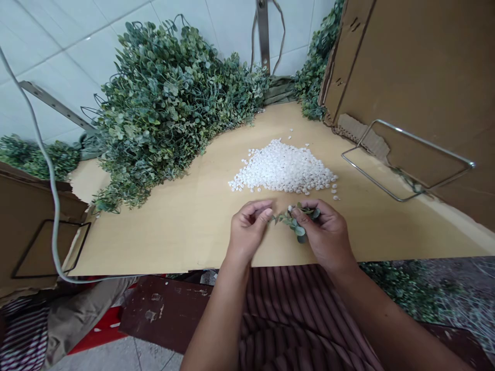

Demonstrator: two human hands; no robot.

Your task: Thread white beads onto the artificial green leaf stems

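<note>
My right hand (327,233) grips a small artificial green leaf sprig (294,225) just above the near edge of the tan table (162,226). My left hand (247,229) pinches the sprig's left tip between thumb and forefinger; a tiny white piece shows at the sprig's top. A heap of small white beads (283,168) lies on the table right behind both hands.
A large pile of artificial green sprigs (162,108) fills the back left. More greenery (315,62) sits at the back by a big cardboard box (417,82) with a wire frame (406,159). A cardboard box (34,232) and white cable (50,175) stand at left.
</note>
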